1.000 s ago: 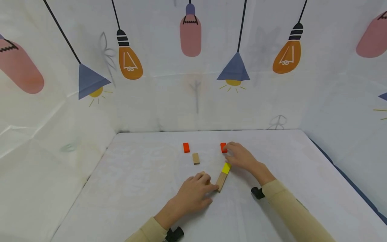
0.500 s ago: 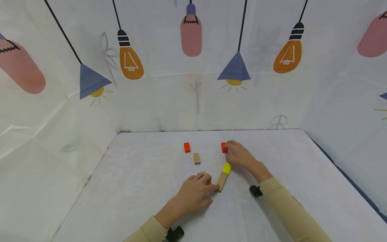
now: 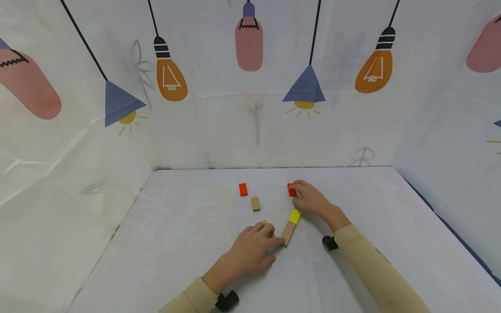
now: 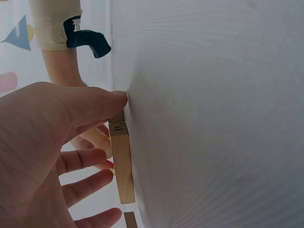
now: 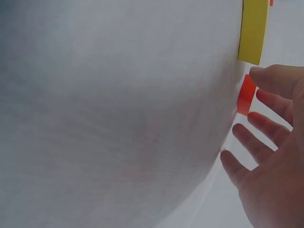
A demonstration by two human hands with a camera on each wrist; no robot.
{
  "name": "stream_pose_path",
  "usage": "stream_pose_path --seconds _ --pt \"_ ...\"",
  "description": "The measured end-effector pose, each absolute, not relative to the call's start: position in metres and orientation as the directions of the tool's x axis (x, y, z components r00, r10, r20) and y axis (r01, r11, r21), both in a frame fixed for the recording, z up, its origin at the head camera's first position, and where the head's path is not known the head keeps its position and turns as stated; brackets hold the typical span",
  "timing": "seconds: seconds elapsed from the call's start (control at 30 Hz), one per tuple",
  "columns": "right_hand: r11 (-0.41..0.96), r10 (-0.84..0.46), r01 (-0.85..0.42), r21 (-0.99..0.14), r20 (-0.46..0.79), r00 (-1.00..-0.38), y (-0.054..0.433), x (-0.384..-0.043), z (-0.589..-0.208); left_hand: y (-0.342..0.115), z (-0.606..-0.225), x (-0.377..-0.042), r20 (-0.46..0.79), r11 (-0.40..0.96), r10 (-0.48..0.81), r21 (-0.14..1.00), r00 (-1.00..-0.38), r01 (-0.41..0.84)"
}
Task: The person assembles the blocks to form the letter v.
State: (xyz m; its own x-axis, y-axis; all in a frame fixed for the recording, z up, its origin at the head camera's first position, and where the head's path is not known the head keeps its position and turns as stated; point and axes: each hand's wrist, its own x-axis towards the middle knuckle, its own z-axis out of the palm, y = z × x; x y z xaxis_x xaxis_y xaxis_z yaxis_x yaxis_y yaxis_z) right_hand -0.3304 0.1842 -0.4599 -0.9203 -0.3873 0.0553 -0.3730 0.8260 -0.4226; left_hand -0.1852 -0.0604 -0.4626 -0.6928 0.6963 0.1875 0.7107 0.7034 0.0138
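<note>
My left hand [image 3: 252,250] reaches over the white table with one digit touching the near end of a plain wooden block [image 3: 288,234]. A second wooden block [image 4: 123,168], marked 48 on its end, lies beside the left fingers; in the head view they mostly hide it. Beyond the first block, end to end with it, lies a yellow block [image 3: 295,216]. My right hand [image 3: 312,200] is spread at a red block [image 3: 291,190], its fingertips partly covering that block. In the right wrist view, the thumb sits between the yellow block's end and the red block; firm contact is hard to judge.
Another red block [image 3: 243,190] and a loose wooden block [image 3: 255,204] lie farther back, left of the right hand. A white sheet with printed lamps [image 3: 305,84] rises behind the table [image 3: 176,217]. Dark wrist devices [image 3: 227,301] hang under both sleeves.
The view shifts slightly as the head moves. Both hands and the blocks keep nearly the same places; the right hand stays at the red block.
</note>
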Motion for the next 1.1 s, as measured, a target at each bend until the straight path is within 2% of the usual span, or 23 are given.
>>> stream_pose_path --seconds 0.53,1.1 --pt "0.839 -0.387 -0.363 -0.405 0.025 -0.922 0.177 -0.338 -0.453 -0.061 -0.461 -0.185 0.203 0.703 0.695 0.014 -0.690 0.711" --pt "0.835 -0.364 -0.321 -0.446 -0.011 -0.931 0.183 -0.347 -0.455 -0.059 -0.457 -0.183 0.208 0.704 0.691 0.021 -0.692 0.710"
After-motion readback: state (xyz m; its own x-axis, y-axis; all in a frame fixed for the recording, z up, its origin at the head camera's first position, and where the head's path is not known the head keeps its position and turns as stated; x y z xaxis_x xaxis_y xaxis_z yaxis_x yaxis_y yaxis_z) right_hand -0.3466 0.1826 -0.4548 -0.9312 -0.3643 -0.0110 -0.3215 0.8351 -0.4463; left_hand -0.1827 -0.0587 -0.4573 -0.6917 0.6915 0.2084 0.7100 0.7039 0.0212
